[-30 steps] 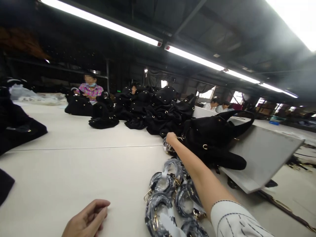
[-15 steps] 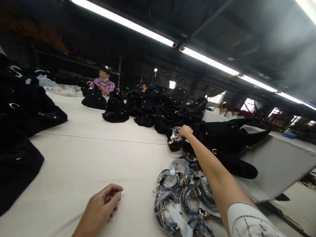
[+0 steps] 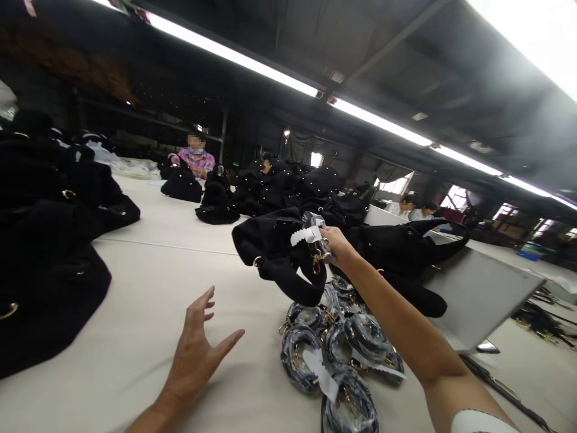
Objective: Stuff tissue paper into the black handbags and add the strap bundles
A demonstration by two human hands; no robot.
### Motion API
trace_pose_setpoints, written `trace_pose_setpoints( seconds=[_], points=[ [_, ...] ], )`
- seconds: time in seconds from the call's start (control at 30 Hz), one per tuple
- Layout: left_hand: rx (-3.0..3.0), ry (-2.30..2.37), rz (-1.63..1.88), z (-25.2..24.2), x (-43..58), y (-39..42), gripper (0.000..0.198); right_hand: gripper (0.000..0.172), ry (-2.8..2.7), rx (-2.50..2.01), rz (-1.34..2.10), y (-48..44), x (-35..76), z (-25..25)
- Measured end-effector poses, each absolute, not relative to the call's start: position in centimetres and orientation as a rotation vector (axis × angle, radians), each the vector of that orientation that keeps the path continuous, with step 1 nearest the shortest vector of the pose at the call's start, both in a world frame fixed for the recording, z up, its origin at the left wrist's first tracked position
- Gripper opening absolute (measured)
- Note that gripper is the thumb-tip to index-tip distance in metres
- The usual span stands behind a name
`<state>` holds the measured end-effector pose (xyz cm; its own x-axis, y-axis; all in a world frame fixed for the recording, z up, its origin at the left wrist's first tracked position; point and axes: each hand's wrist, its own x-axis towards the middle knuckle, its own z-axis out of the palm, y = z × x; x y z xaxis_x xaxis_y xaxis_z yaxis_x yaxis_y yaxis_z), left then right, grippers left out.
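My right hand (image 3: 336, 243) reaches forward over the table, its fingers closed on a plastic-wrapped coiled strap (image 3: 315, 224) with a white paper tag and gold clasps. Up against that coil is a black bag (image 3: 265, 237), whose wide handle loop hangs toward me; whether my fingers also grip the bag is hidden. My left hand (image 3: 196, 346) is open above the pale table (image 3: 175, 276), thumb and fingers spread, touching nothing. Below my right forearm lies a heap of wrapped coiled straps (image 3: 300, 358) with gold clasps and white tags.
Black bags (image 3: 54, 240) are piled at the left, and more black bags (image 3: 288, 183) crowd the far side. At right, another black bag (image 3: 392, 252) leans by a grey-white box (image 3: 487, 294). A person in a checked shirt (image 3: 198, 162) sits across the table.
My right hand has brought the wrapped strap nearer, and a black bag has come leftward and toward me with it. My left hand has opened from a loose curl and moved slightly forward.
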<state>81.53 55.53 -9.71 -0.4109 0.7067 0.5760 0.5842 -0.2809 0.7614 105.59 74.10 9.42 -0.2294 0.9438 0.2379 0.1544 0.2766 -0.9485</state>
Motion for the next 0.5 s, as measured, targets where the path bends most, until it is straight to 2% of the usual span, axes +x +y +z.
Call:
trace_pose_setpoints(
  seconds=[0.1,0.23,0.4,0.5],
  points=[
    [1.794,1.880,1.817,-9.1,80.7,55.1,0.090,0.039,-1.658,-1.014,1.078,72.3,104.0,8.6],
    [1.510,1.989,1.741,-9.4,79.5,55.0,0.098,0.035,-1.695,-1.120,0.976,73.4,105.2,10.1],
    [1.312,2.008,1.533,-10.7,78.9,55.6,0.101,0.024,-1.713,-1.567,0.643,77.8,113.1,12.9],
    [1.341,2.001,1.498,-11.6,78.7,56.2,0.096,0.017,-1.751,-1.907,0.422,79.4,117.4,11.9]
  ],
)
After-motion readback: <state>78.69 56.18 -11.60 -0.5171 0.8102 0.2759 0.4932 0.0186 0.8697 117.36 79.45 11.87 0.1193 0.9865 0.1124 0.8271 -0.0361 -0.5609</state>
